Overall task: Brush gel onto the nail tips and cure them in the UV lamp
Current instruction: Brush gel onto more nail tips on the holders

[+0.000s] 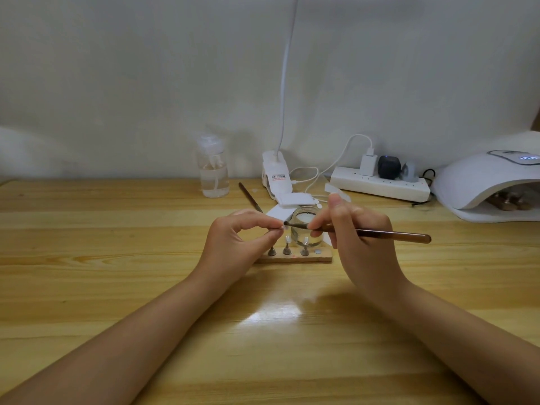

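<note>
My left hand (239, 239) pinches a small nail tip (282, 227) between thumb and fingers, just above a wooden holder (295, 257). My right hand (355, 229) grips a brown-handled brush (380, 232) like a pen, and its dark bristle end touches the nail tip. On the holder stand three metal pegs, two of them topped with pale nail tips (287, 240). A small glass jar (307, 229) sits right behind the holder. The white UV lamp (485, 182) stands at the far right, its display lit.
A clear pump bottle (212, 171) stands at the back left of centre. A second brush (250, 197) lies near a white clip lamp (276, 176). White pads (295, 198) lie behind the jar. A power strip (380, 185) with plugs runs along the wall.
</note>
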The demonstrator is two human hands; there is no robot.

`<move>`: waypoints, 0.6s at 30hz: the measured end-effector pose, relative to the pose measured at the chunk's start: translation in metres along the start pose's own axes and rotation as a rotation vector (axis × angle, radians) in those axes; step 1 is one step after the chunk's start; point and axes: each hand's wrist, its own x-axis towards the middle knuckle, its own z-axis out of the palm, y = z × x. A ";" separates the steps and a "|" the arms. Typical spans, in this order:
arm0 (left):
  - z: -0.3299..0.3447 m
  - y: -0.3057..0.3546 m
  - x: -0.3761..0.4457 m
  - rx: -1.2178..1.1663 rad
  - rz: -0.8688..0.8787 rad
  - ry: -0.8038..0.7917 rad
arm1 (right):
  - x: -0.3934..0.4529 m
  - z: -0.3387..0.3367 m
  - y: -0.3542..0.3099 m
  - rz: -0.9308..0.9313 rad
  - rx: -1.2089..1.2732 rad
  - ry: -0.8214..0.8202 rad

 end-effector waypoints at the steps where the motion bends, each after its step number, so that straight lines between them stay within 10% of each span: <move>1: 0.000 0.000 0.000 0.002 -0.002 0.002 | 0.000 0.000 0.000 0.000 0.010 -0.006; 18: 0.000 0.000 -0.001 -0.029 -0.042 -0.003 | -0.002 -0.001 0.000 0.044 0.050 0.016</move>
